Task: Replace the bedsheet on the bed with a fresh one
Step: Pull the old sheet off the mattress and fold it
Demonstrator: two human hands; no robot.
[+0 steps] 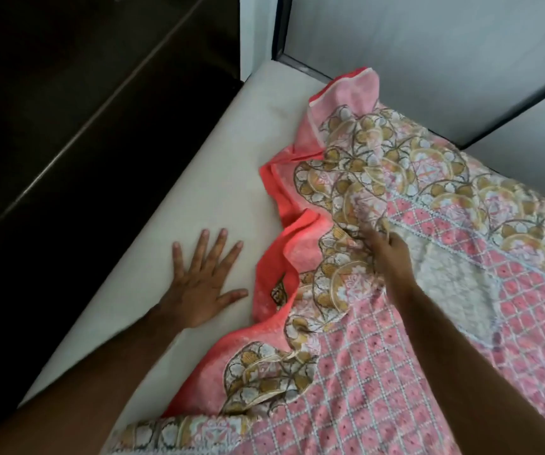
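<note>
— From above the hands, what did you see on the bed?

— The pink patterned bedsheet [395, 339] lay rumpled over the right part of the white mattress [198, 192], its coral border folded back, the left strip bare.

— And the hands?

— The left hand [200, 284] lay flat on the bare mattress, fingers spread, holding nothing. The right hand [387, 249] was clenched on a bunch of the sheet near its patterned border.

— Anything beyond?

— A pale wall [428, 60] behind, dark floor [51, 126] to the left.
</note>
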